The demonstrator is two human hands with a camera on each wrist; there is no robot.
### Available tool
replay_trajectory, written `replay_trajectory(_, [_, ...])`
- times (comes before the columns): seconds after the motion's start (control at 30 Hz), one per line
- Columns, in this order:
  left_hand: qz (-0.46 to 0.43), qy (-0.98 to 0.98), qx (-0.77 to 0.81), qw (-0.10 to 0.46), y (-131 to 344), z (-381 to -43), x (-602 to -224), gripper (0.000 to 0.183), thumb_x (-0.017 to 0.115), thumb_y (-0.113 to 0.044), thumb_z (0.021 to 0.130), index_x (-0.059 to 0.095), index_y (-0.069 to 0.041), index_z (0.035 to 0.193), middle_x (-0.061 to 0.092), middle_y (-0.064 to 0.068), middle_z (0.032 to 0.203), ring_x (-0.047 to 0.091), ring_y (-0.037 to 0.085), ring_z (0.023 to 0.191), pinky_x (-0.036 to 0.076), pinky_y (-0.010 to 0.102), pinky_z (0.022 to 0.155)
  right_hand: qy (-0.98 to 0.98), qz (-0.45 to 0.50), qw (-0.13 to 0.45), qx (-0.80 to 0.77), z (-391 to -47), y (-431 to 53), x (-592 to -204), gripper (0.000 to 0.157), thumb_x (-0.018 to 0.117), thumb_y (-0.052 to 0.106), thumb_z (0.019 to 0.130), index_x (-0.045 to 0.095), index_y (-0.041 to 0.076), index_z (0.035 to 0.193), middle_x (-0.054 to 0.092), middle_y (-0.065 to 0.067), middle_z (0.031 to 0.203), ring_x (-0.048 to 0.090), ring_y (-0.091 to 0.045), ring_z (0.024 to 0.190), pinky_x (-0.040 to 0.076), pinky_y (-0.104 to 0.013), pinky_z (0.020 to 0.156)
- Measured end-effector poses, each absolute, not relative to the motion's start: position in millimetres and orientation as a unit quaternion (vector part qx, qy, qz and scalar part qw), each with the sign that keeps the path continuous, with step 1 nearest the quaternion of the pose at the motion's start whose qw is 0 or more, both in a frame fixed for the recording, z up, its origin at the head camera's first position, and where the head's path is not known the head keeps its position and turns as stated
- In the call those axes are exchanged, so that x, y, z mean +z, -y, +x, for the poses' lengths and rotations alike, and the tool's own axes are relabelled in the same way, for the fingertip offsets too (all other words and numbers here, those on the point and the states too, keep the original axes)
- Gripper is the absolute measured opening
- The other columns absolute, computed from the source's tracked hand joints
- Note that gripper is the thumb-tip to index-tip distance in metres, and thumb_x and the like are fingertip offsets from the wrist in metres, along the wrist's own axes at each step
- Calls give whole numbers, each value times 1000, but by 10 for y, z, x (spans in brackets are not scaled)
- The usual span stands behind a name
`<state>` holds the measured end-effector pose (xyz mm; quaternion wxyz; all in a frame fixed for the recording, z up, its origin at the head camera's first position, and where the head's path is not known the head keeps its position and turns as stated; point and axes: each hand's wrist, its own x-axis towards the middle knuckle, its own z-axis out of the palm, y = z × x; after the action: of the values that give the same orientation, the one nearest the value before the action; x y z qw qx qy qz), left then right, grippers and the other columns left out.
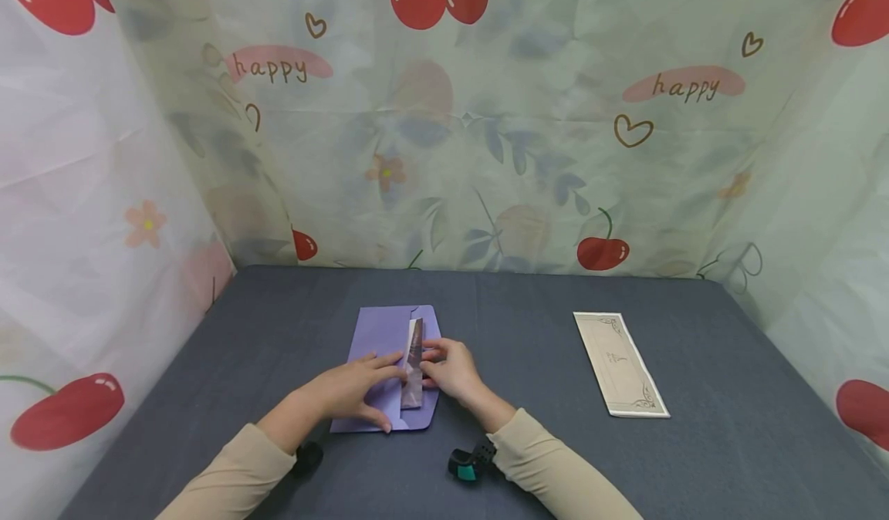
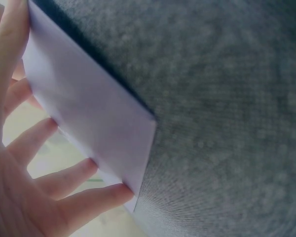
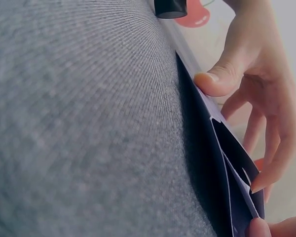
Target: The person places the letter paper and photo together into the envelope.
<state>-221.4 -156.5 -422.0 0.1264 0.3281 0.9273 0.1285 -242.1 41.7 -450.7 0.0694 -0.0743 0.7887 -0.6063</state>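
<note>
A purple envelope (image 1: pixel 371 331) lies on the table, its flap spread out to the right. From its mouth sticks a narrow strip of a printed picture card (image 1: pixel 413 396); the rest is hidden inside. My left hand (image 1: pixel 357 389) rests on the envelope, fingers spread and fairly straight, and in the left wrist view its fingertips touch the purple paper (image 2: pixel 98 98). At the card's outer edge, my right hand (image 1: pixel 454 369) pinches with bent fingers. The right wrist view shows the mouth gaping slightly, the left hand (image 3: pixel 266 69) across it and one right fingertip at its lower end.
A beige card or folder with ornate corners (image 1: pixel 618 366) lies to the right on the dark grey tablecloth (image 1: pixel 514 327). Black wrist-worn devices show under both wrists, the right one (image 1: pixel 467 464) with a teal part. Printed curtains (image 1: pixel 444 157) enclose the back and sides.
</note>
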Motion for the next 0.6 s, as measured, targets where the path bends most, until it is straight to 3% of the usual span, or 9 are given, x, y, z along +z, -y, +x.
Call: replay_trajectory(0.6, [327,-927,133,128,1573,-2201,-4214,74,73,-53,70,50,-18,132,34,12,151,34,50,132,37,58,101,-790,-79,75,-603,-2412,-353,-4501,39,58,-9,83,54,-10,122,65,-26,101,67,-18,68,56,-27,57])
